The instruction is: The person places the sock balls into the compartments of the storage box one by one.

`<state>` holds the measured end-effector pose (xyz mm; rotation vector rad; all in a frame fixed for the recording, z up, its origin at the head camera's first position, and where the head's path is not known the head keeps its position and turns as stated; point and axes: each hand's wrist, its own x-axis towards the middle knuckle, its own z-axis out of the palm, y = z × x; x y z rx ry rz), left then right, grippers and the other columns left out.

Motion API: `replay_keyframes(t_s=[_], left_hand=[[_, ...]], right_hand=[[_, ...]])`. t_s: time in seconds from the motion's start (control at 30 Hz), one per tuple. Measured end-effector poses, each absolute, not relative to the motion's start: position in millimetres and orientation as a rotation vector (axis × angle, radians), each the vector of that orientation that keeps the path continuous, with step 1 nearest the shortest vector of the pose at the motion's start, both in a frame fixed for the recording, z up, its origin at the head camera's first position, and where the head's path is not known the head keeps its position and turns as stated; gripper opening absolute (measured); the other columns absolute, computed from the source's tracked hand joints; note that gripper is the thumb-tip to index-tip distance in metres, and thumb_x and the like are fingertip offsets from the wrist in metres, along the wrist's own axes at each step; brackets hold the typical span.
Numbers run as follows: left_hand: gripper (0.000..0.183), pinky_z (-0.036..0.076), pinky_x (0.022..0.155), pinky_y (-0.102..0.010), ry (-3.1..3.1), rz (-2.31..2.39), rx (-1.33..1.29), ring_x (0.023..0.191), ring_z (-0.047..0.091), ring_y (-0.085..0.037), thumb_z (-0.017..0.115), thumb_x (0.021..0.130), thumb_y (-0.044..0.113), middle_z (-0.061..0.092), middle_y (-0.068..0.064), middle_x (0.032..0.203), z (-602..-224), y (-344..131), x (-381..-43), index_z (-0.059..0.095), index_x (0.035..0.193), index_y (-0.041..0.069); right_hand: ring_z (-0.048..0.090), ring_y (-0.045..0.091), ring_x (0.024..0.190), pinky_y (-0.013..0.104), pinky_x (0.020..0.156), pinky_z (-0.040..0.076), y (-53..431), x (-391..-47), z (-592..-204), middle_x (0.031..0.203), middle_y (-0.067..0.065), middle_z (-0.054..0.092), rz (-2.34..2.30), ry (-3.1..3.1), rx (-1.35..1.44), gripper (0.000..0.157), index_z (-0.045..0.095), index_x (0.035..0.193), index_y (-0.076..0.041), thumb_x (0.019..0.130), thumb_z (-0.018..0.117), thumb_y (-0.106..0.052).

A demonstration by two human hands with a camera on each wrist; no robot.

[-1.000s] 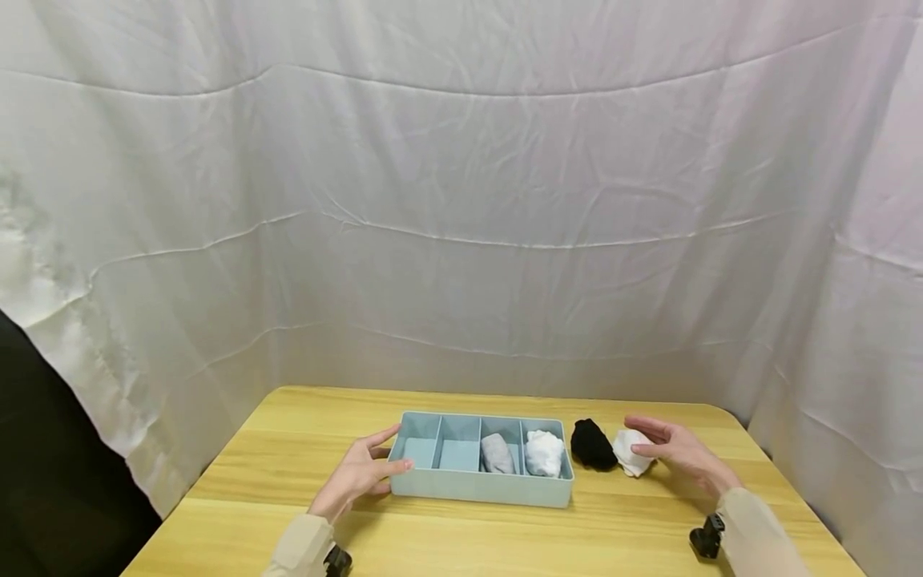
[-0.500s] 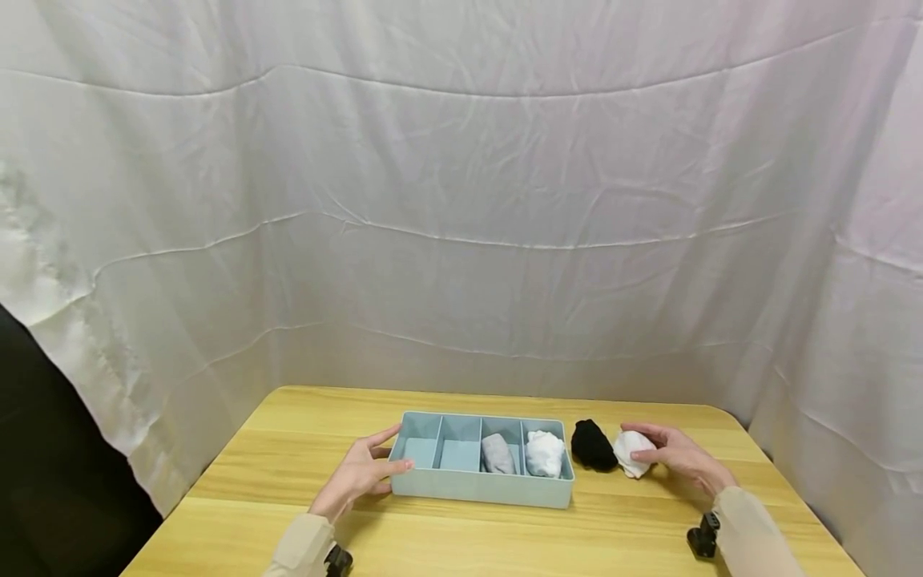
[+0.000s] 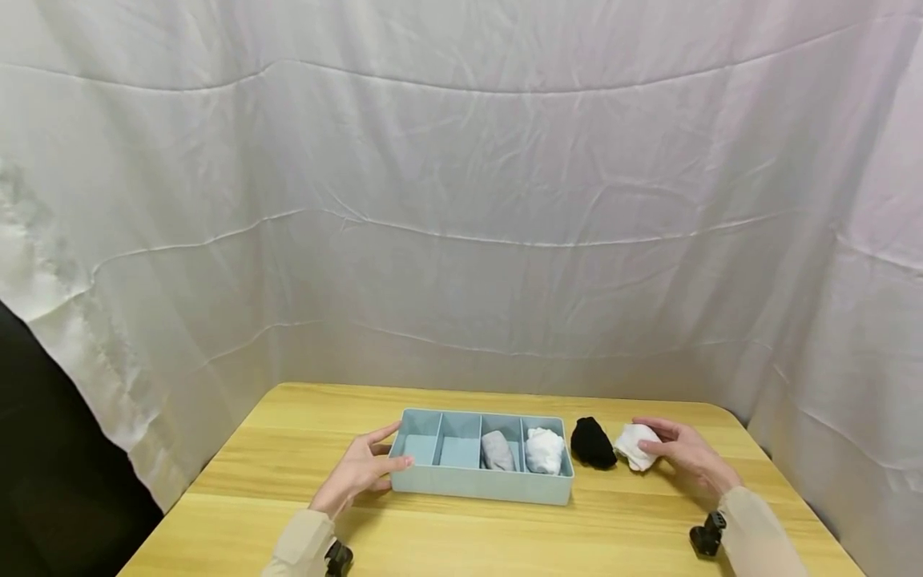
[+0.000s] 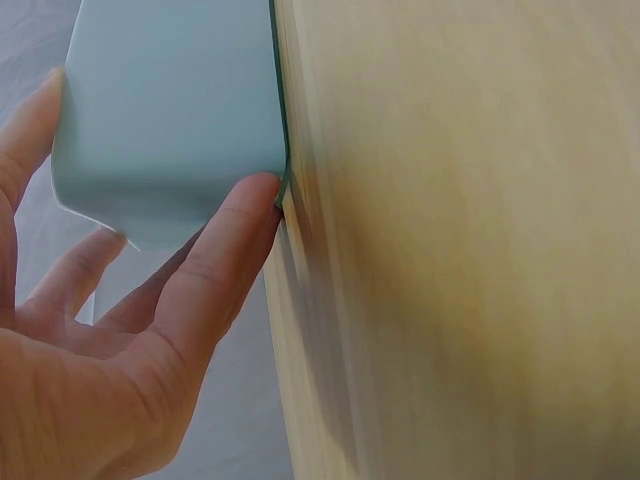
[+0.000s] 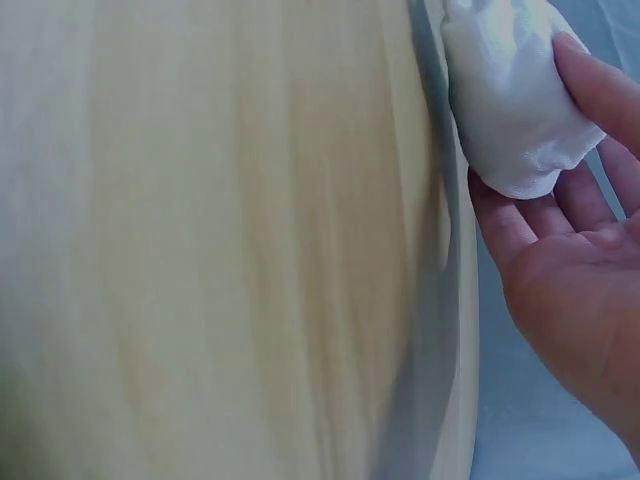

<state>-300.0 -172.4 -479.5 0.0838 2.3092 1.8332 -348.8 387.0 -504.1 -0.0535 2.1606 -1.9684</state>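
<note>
A pale blue organizer box [image 3: 481,483] with several compartments lies lengthwise on the table. My left hand [image 3: 356,473] holds its left end, thumb on the front wall; in the left wrist view the fingers [image 4: 215,265] span the box's end wall. A rolled grey sock [image 3: 497,451] sits in the third compartment from the left and a rolled white sock [image 3: 544,453] in the rightmost one. To the right of the box, my right hand [image 3: 688,454] grips another rolled white sock [image 5: 515,100] between thumb and fingers. Beside that sock lies a rolled black sock [image 3: 593,444].
The wooden table [image 3: 461,541] has rounded far corners. A grey-white curtain [image 3: 461,304] hangs behind it and along both sides. A dark area [image 3: 58,465] shows at the left past the curtain's edge.
My right hand has come from around the white sock to a grip on it, and the sock has tilted and shifted slightly. The left hand and the box have stayed in place.
</note>
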Motion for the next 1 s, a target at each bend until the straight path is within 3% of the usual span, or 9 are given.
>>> replay_keyframes(t_s=[0.13,0.37,0.6,0.83,1.0], left_hand=[[0.086,0.059,0.078,-0.046,2.326,1.826,0.100,0.098,0.067,-0.025,0.082,0.080,0.023,0.050,-0.034,0.136,-478,-172,-302,0.037,0.152,0.014],[0.085,0.060,0.075,-0.040,2.292,1.825,0.094,0.096,0.067,-0.024,0.081,0.082,0.023,0.050,-0.035,0.136,-480,-170,-301,0.036,0.153,0.014],[0.086,0.060,0.075,-0.040,2.290,1.835,0.093,0.097,0.067,-0.024,0.082,0.081,0.024,0.049,-0.035,0.137,-480,-170,-301,0.036,0.153,0.015],[0.085,0.060,0.075,-0.040,2.302,1.820,0.092,0.098,0.067,-0.024,0.082,0.082,0.024,0.050,-0.035,0.136,-481,-172,-299,0.036,0.153,0.015],[0.085,0.060,0.074,-0.040,2.302,1.824,0.097,0.098,0.067,-0.024,0.082,0.081,0.025,0.050,-0.035,0.136,-480,-172,-301,0.036,0.153,0.015]], right_hand=[[0.059,0.009,0.106,0.027,0.091,0.053,392,-348,-500,0.120,-0.010,0.061,-1.996,2.169,-0.123,0.058,0.046,0.145,-0.004,0.091,0.068,-0.008],[0.060,0.006,0.104,0.026,0.089,0.054,391,-343,-494,0.118,-0.013,0.060,-1.910,2.281,-0.186,0.068,0.033,0.148,0.007,0.093,0.067,-0.014],[0.061,0.004,0.101,0.023,0.085,0.054,376,-347,-487,0.115,-0.013,0.063,-1.897,2.403,-0.288,0.061,0.042,0.142,0.009,0.092,0.068,-0.014],[0.061,0.002,0.102,0.019,0.088,0.051,355,-352,-481,0.114,-0.014,0.064,-1.921,2.381,-0.367,0.060,0.041,0.140,0.013,0.092,0.068,-0.011],[0.061,0.002,0.105,0.018,0.089,0.050,341,-355,-474,0.123,-0.005,0.062,-1.899,2.389,-0.373,0.060,0.043,0.141,0.008,0.092,0.069,-0.016]])
